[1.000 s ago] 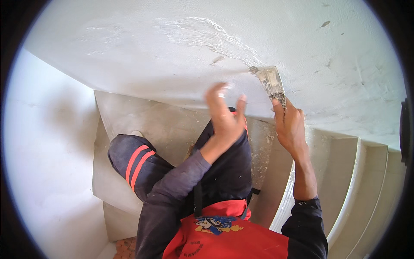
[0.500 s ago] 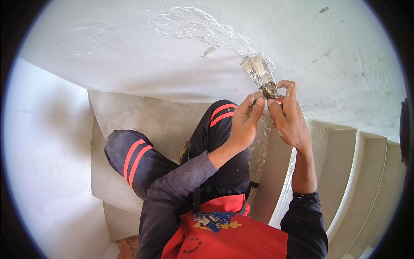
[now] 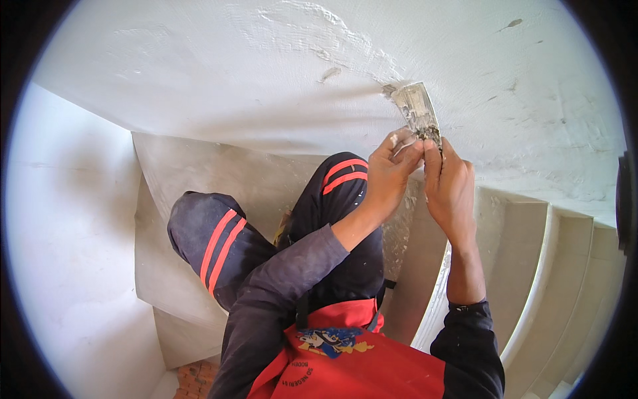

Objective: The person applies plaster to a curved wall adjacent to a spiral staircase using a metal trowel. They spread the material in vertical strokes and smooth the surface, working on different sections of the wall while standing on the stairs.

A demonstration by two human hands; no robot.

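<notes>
A putty knife point(image 3: 416, 110) with a wide blade, crusted with white and brown filler, points away from me, close to the wall. My right hand point(image 3: 450, 186) grips its handle, which is mostly hidden by the fingers. My left hand point(image 3: 389, 169) has thumb and fingers pinched at the base of the blade, right against the right hand's thumb; whether they hold the knife itself or a bit of filler I cannot make out. Beyond the blade, the white wall point(image 3: 232, 93) carries a rough ridged patch of filler point(image 3: 332, 40).
Stair treads point(image 3: 518, 253) descend on the right. My bent knees point(image 3: 209, 229) rest over a grey landing point(image 3: 186, 166) spotted with white near the steps. Another white wall point(image 3: 73, 219) rises on the left. Reddish brick flooring point(image 3: 195, 380) shows at the lower left.
The putty knife has shifted slightly right and stands more upright. The right hand's raised forefinger has come down onto the knife, and the left hand has moved right, closer to the handle.
</notes>
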